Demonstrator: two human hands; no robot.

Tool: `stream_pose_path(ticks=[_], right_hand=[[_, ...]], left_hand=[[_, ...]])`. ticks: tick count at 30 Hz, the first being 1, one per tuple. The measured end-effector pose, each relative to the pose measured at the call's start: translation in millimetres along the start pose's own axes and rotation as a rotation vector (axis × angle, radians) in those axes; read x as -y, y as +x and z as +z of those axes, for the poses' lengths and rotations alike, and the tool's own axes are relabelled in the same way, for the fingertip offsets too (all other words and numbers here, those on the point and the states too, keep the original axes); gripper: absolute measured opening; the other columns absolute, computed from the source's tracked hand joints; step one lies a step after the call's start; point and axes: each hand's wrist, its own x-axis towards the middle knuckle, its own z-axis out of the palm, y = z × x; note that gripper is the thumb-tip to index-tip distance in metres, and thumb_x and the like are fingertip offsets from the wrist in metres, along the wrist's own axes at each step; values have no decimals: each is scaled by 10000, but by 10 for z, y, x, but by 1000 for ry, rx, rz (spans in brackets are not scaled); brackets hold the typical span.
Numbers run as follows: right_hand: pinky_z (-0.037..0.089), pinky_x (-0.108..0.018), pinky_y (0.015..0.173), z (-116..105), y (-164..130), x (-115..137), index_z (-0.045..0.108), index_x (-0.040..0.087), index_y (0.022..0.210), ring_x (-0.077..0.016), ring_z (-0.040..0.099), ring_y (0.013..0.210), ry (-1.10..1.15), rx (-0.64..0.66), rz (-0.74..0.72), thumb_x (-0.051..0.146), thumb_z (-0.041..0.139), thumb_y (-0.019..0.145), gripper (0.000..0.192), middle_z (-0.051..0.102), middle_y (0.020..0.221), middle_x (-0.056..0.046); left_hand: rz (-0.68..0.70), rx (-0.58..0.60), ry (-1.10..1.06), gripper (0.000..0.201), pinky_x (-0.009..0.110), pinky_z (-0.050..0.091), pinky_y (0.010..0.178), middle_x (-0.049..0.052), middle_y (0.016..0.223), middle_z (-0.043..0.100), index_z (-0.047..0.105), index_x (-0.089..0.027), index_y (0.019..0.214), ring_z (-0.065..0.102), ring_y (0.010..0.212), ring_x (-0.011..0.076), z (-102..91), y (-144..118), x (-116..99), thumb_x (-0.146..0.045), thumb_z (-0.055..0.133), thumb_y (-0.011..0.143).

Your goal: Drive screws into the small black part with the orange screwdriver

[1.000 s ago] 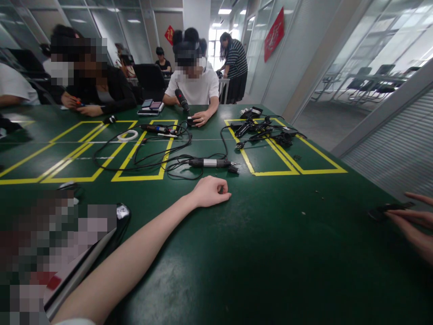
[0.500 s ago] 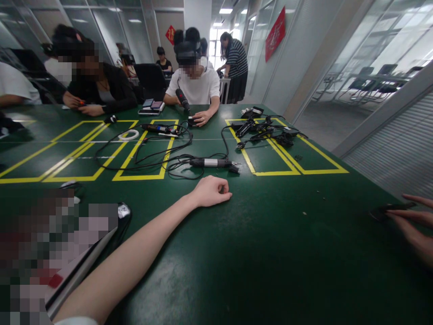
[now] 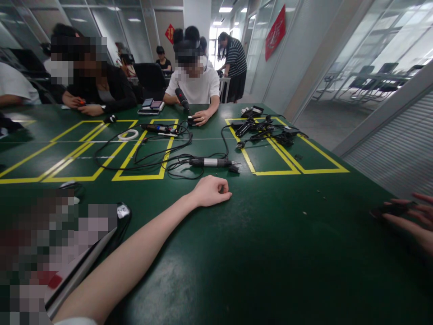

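Observation:
My left hand (image 3: 211,192) lies on the green table (image 3: 270,253) as a loose fist with nothing in it, forearm stretched across from the lower left. Just beyond its knuckles lies a black and silver handheld tool (image 3: 209,162) with black cable (image 3: 149,158) looped to its left. My right hand (image 3: 411,219) is at the frame's right edge, fingers spread, fingertips resting on a small flat dark object (image 3: 390,210) near the table's edge.
Yellow tape rectangles (image 3: 297,171) mark the table. A tangle of black tools and cords (image 3: 264,128) fills the far right rectangle. A white coil (image 3: 127,134) and stacked phones (image 3: 151,106) lie farther off. A person in a white shirt (image 3: 198,88) opposite holds a black tool; others sit at left.
My right hand has shifted slightly, its fingers now over the small dark object instead of beside it. The left hand has not moved.

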Motion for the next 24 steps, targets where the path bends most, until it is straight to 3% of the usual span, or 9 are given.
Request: stream_pose_path(ticks=[3, 8, 12, 19, 24], right_hand=[[590, -599, 803, 56, -58, 203, 581, 296, 926, -413, 689, 989, -92, 9, 121, 510, 903, 390, 661, 727, 966, -92], [526, -557, 615, 122, -52, 274, 554, 282, 741, -380, 643, 757, -346, -136, 134, 599, 854, 508, 494, 654, 817, -109], [522, -555, 568, 138, -71, 270, 545, 285, 732, -380, 639, 711, -309, -194, 105, 581, 866, 498, 496, 632, 752, -95], [599, -660, 635, 198, -244, 481, 569, 284, 822, -530, 704, 983, -180, -174, 256, 546, 897, 520, 517, 735, 917, -191], [645, -656, 624, 242, -277, 496, 569, 311, 800, -532, 735, 1000, -6, -159, 182, 430, 861, 571, 390, 778, 840, -162]], left_hand=[[2, 2, -1, 185, 266, 331, 629, -45, 622, 592, 714, -201, 748, 531, 608, 128, -3, -2, -4, -361, 725, 841], [-2, 4, -1, 182, 266, 330, 631, -46, 625, 594, 714, -199, 747, 525, 605, 125, -3, 3, -8, -356, 732, 838], [-4, 4, 0, 176, 265, 329, 632, -44, 618, 595, 717, -200, 750, 533, 609, 130, 2, 8, -5, -352, 729, 838], [1, 4, -3, 170, 264, 335, 638, -45, 618, 597, 723, -197, 758, 536, 612, 130, 7, 7, -1, -347, 728, 837], [7, -1, -3, 174, 267, 333, 633, -47, 615, 590, 714, -199, 750, 526, 604, 127, 5, 5, -2, -349, 728, 837]])
